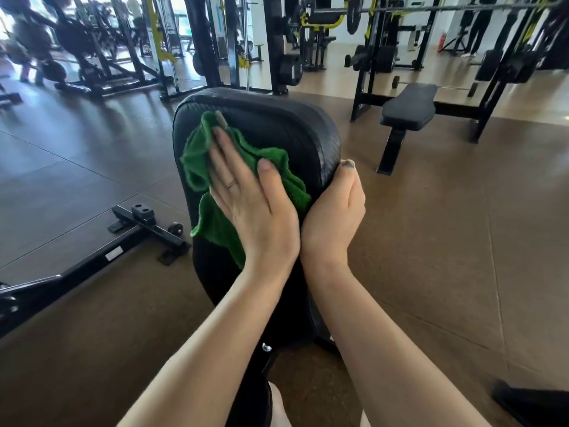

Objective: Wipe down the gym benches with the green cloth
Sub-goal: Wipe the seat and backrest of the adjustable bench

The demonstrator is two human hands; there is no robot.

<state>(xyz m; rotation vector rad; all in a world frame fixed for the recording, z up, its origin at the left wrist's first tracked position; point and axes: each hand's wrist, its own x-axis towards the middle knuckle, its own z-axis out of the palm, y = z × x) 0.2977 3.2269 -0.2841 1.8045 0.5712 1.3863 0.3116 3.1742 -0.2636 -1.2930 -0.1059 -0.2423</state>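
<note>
A black padded bench runs away from me in the middle of the head view. On its left half lies the crumpled green cloth. My left hand lies flat on the cloth, fingers straight, pressing it against the pad. My right hand grips the bench's right edge, its thumb on top and its fingers curled under the rim out of sight.
A second black flat bench stands under a barbell rack at the back right. A black floor frame with small wheels lies to the left. Weight machines fill the back. People stand far right at the back.
</note>
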